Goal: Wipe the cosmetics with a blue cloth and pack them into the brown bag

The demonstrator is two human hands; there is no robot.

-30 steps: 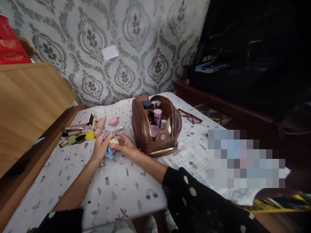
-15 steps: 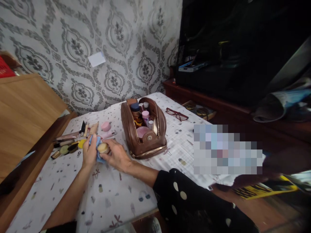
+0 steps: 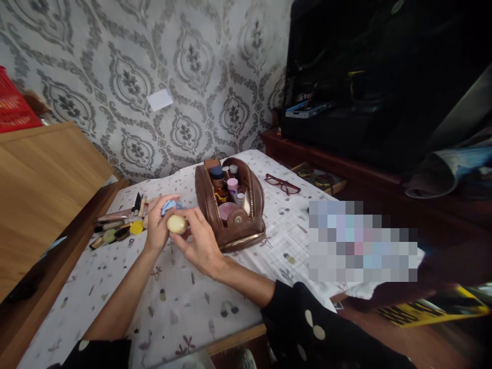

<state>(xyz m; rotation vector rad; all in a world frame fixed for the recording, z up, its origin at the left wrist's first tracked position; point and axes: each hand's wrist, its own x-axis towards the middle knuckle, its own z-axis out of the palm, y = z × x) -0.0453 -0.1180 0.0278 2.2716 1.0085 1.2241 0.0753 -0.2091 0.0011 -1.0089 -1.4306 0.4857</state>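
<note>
Both my hands meet just left of an open brown toiletry bag on the patterned tablecloth. My right hand pinches a small round cream-coloured jar by its sides. My left hand is closed on a bunched blue cloth, held against the jar. The bag stands unzipped, with several small bottles and jars upright inside it.
A row of cosmetics lies left of my hands. Red-framed glasses rest right of the bag. A wooden cabinet stands at the left, dark furniture at the right, patterned wallpaper behind. A pixelated patch covers part of the table's right side.
My hands have lifted the jar and cloth slightly off the table and toward the bag. The cloth now sits above the jar rather than under it. The camera has shifted a little.
</note>
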